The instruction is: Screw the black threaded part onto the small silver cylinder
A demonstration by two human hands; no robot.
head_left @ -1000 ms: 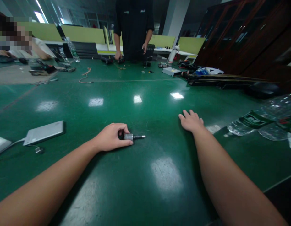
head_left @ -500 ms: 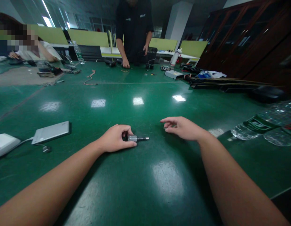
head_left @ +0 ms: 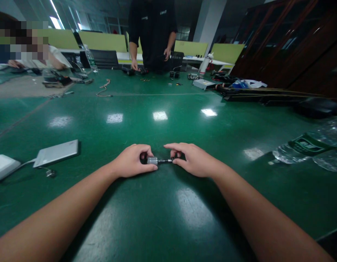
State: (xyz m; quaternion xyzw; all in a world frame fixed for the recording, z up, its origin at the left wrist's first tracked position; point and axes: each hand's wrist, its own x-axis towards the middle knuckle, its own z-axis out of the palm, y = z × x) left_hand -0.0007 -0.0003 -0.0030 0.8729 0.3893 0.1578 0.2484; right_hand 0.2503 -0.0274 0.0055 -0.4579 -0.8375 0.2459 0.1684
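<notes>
My left hand (head_left: 133, 160) is closed around a short silver cylinder with a thin dark shaft (head_left: 154, 160), which looks like a small motor. The shaft points right, just above the table. My right hand (head_left: 194, 158) is at the shaft's free end, thumb and fingers pinched around a small dark piece (head_left: 173, 159) too tiny to name. That piece meets the shaft tip; whether it is on it or only against it, I cannot tell.
On the left lie a silver power bank (head_left: 57, 153) and a white charger (head_left: 4, 167) with a cable. Water bottles (head_left: 302, 147) lie at the right. Across the green table (head_left: 130, 225) a person in black (head_left: 153, 36) stands; another sits far left.
My right hand has moved left and slightly down, from well clear of the shaft to its tip. My left hand has stayed put with the cylinder. The standing person's hand has shifted left.
</notes>
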